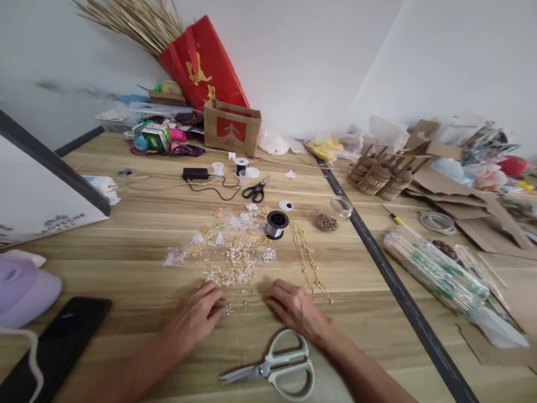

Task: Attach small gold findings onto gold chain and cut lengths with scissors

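Note:
Palm down, my left hand (197, 311) rests on the table beside the loose beads, its fingers loosely bent and its thumb apart. My right hand (293, 303) lies opposite with bent fingers touching the tabletop. I see nothing held in either hand. Between them lies a short row of small gold and clear beads (241, 303). Just beyond is a spread pile of clear and gold beads (237, 261). Large pale-handled scissors (261, 369) lie near my right wrist. Gold chains (308, 261) stretch out past my right hand, and a black spool of wire (276, 225) stands behind the pile.
Small black scissors (256, 190), a black adapter (195, 174) and a round container of beads (327, 222) sit farther back. At left are a phone (56, 346) and a white box (25, 186). Packaged sticks (436, 272) and cardboard (496, 228) occupy the right.

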`<state>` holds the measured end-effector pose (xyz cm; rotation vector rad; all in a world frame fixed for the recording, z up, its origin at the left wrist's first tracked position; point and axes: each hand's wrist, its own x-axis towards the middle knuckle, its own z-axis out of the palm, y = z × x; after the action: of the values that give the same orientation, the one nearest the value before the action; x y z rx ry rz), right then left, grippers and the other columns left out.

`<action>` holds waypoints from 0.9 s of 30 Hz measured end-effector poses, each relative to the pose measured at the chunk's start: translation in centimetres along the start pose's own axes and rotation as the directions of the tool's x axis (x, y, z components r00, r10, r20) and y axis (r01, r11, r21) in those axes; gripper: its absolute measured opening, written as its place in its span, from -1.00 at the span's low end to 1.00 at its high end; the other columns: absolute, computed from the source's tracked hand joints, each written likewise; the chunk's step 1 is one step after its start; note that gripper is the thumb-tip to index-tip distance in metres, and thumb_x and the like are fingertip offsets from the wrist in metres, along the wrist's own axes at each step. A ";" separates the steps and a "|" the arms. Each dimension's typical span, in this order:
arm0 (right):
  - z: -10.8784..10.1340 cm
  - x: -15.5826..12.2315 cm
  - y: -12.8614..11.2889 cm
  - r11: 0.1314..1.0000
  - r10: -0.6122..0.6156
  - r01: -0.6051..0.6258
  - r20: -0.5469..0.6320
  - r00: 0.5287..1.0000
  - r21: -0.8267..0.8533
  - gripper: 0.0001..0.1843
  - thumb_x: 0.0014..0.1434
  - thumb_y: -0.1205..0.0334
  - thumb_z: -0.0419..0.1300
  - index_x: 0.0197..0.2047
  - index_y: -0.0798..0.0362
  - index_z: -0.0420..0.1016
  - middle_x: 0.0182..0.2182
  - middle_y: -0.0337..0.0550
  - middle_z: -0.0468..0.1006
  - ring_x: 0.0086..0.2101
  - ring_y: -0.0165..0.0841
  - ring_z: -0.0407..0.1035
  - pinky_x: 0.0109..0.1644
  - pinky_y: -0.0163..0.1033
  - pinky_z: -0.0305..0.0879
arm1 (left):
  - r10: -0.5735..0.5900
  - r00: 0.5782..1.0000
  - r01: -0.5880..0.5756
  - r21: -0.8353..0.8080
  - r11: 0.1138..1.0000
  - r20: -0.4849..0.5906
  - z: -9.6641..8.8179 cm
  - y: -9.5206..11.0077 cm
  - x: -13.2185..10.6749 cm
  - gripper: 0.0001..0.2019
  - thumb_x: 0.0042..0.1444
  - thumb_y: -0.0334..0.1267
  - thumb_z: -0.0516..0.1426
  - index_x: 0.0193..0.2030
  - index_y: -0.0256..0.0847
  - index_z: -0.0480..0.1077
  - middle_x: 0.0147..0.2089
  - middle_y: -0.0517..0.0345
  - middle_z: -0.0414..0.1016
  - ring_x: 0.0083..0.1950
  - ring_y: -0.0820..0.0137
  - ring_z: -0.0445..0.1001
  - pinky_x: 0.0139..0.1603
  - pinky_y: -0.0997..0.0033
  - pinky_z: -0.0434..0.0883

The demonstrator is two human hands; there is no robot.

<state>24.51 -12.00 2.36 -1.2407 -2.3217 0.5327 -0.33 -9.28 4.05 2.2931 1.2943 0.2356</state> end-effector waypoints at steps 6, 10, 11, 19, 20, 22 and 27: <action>-1.4 0.2 -0.2 0.938 0.116 -0.090 -0.058 0.992 0.335 -0.80 0.25 0.20 0.04 -0.33 0.09 0.41 -0.40 -0.16 0.42 -0.38 -0.41 0.32 -0.31 -0.35 0.22 | -0.044 0.998 0.042 -0.079 0.996 -0.033 0.2 -1.3 -2.1 -0.88 0.12 -0.35 0.02 -0.33 -0.21 0.38 -0.27 0.10 0.41 -0.21 0.31 0.43 -0.15 0.32 0.34; -4.5 -0.4 1.0 0.690 0.333 -0.245 0.001 0.943 0.681 -0.73 0.18 0.06 0.13 -0.38 0.10 0.33 -0.62 -0.34 0.21 -0.62 -0.52 0.07 -0.58 -0.40 -0.01 | -0.078 0.997 0.076 -0.075 0.994 -0.019 0.1 -1.2 -2.7 -0.87 0.10 -0.34 0.01 -0.36 -0.19 0.38 -0.29 0.10 0.41 -0.23 0.29 0.42 -0.17 0.31 0.34; -5.5 -0.8 1.4 0.631 0.340 -0.246 0.023 0.940 0.736 -0.73 0.16 0.05 0.15 -0.39 0.09 0.32 -0.65 -0.38 0.16 -0.65 -0.54 0.02 -0.60 -0.41 -0.05 | -0.085 0.996 0.084 -0.073 0.994 -0.014 0.0 -1.2 -2.8 -0.87 0.10 -0.34 0.01 -0.36 -0.19 0.37 -0.29 0.10 0.41 -0.23 0.29 0.42 -0.18 0.31 0.34; -11.7 -4.1 3.7 0.655 0.246 -0.263 0.130 0.961 0.708 -0.72 0.09 0.07 0.22 -0.46 0.12 0.35 -0.61 -0.33 0.20 -0.58 -0.52 0.02 -0.53 -0.38 -0.07 | -0.083 0.997 0.082 -0.086 0.993 -0.002 -0.3 -1.3 -3.6 -0.87 0.07 -0.33 0.00 -0.32 -0.18 0.37 -0.25 0.10 0.42 -0.23 0.29 0.41 -0.17 0.30 0.34; -11.8 -4.1 3.5 0.677 0.219 -0.291 0.193 0.957 0.676 -0.72 0.09 0.08 0.22 -0.45 0.12 0.36 -0.60 -0.32 0.22 -0.58 -0.52 0.04 -0.52 -0.37 -0.04 | -0.087 0.996 0.087 -0.092 0.992 0.001 -0.4 -1.2 -3.7 -0.87 0.06 -0.33 0.01 -0.32 -0.18 0.37 -0.26 0.10 0.42 -0.23 0.30 0.42 -0.17 0.31 0.35; -11.3 -3.6 3.0 0.733 0.180 -0.333 0.304 0.936 0.593 -0.74 0.11 0.08 0.20 -0.41 0.12 0.39 -0.59 -0.30 0.28 -0.57 -0.50 0.09 -0.51 -0.38 0.00 | -0.102 0.995 0.102 -0.100 0.990 0.006 -0.8 -1.0 -3.9 -0.88 0.03 -0.35 0.02 -0.31 -0.19 0.37 -0.27 0.10 0.43 -0.25 0.30 0.42 -0.17 0.31 0.36; -7.2 -1.5 0.9 0.906 0.108 -0.222 0.311 0.944 0.360 -0.86 0.18 0.21 0.11 -0.35 0.10 0.41 -0.48 -0.23 0.40 -0.51 -0.46 0.24 -0.45 -0.38 0.15 | -0.138 0.990 0.138 -0.133 0.981 0.011 -1.2 -1.0 -4.5 -0.76 -0.04 -0.38 0.04 -0.19 -0.19 0.37 -0.22 0.07 0.45 -0.24 0.29 0.42 -0.17 0.30 0.38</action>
<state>29.85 -11.91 7.47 -1.2316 -2.1833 1.2448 -3.91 -12.25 5.00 2.0823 1.3866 0.2640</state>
